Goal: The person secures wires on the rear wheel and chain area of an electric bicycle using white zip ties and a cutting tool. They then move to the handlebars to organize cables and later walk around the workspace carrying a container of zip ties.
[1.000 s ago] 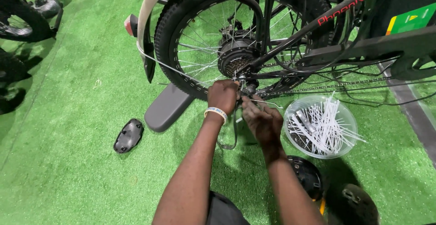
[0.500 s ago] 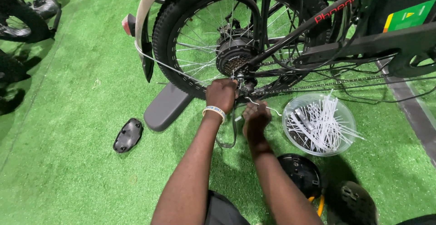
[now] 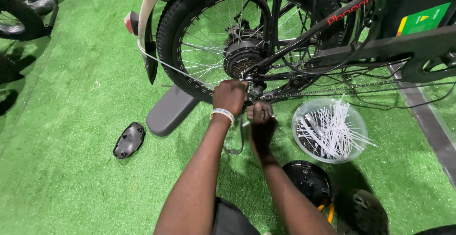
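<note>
while both hands work at the rear axle, the scene reads so:
work in hand: fastening something small at the axle of the rear wheel, just below the hub; it looks like a white tie, but the thing itself is too small to tell for sure.
left hand: the left hand is closed in a fist at the axle, touching the frame there; what it grips is hidden, so i cannot tell what it clamps. a wristband sits on the wrist.
right hand: the right hand is just near of the left, fingers pinched together on a thin pale strand that runs up toward the axle.
supply: a clear bowl of white ties stands on the turf to the right, close by.
done, as i judge: one tie seems already looped at the axle, both ends in hand.
left, as i judge: pulling it tight; whether it is locked does not show.
around: a grey stand under the tyre, a black cover lying to the left, a round black part near the right forearm, the chain running right.
</note>
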